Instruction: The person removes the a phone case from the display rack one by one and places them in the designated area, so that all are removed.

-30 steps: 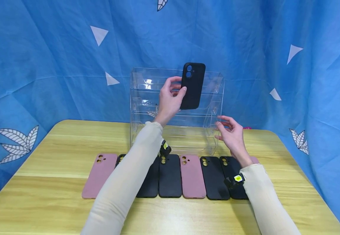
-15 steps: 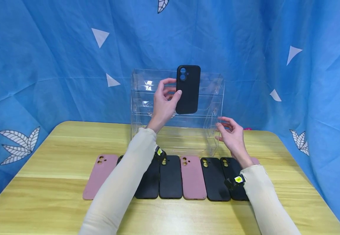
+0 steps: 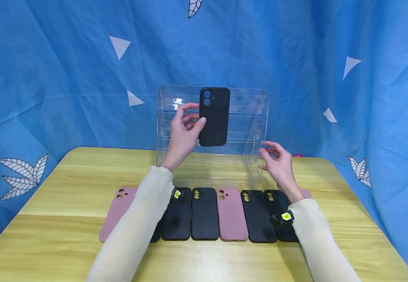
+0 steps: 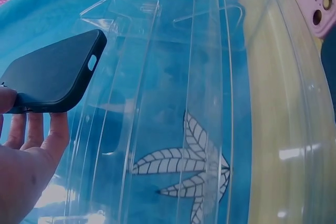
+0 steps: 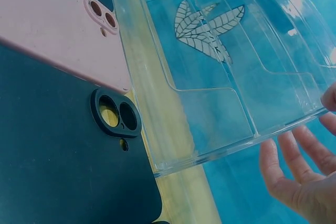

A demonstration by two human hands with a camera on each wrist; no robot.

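Left hand: raised in front of the clear acrylic rack, thumb and fingers pinching the black phone case by its left long edge, low on the case.
Black phone case: upright, camera cut-out at top, held in the air before the rack's upper tiers; apart from the tabletop.
Handling, judged: light, thin shell; looks matte and soft, so likely bendy under a hard squeeze and not very slippery. Not fragile.
Where to hold, judged: the two long edges near the middle, clear of the camera opening, where the wall is weakest.
Right hand: fingers spread and relaxed, holding nothing, just beside the rack's right end; whether a fingertip touches the acrylic is hard to tell.
Rack: stiff, glossy, probably scratch-prone; tiers appear bare.
Row on tabletop: pink case among black ones, lying flat, side by side.
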